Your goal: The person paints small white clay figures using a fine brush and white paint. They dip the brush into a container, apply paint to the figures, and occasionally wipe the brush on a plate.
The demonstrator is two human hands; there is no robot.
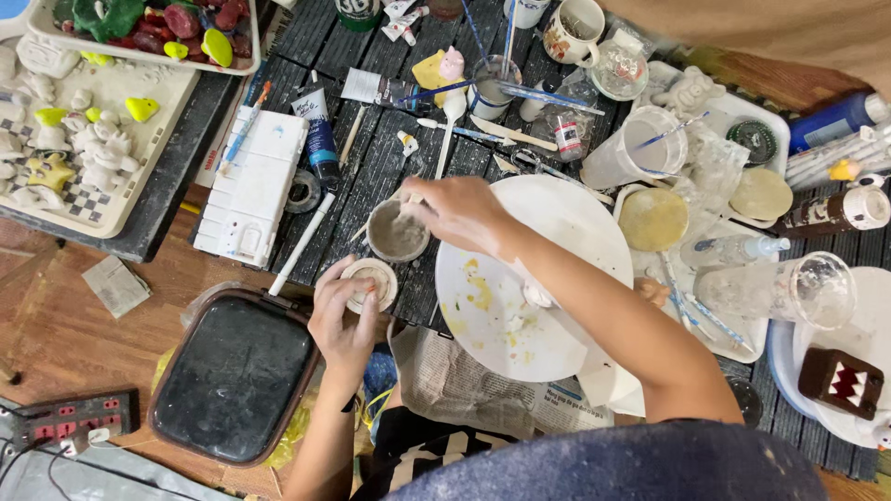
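So a small round mould (369,283) is held in the left hand (343,320), fingers wrapped round its edge, just off the front edge of the dark slatted table (371,167). The right hand (459,211) is closed on what looks like a thin stick or brush handle, dipped into a small cup (399,232) of grey-white mix; the tool itself is mostly hidden by the fingers, so its kind can't be told for sure.

The step in hand looks like stirring or picking up plaster mix from the cup, with the mould kept ready just beside and below it. The two are near but not touching.

A big white plate (534,278) smeared with yellow paint is set right of the cup, under the right forearm. A white palette box (252,186) and a blue paint tube (320,139) are laid to the left, and trays of unpainted white figurines (83,139) further left. A black tablet (234,376) is parked under the left hand, on the wooden floor.

Next move, as a guess: the mix would need to be carried across the short gap and dropped into the mould without dripping on the tablet, so the mould should be kept level and brought close to the cup rim.
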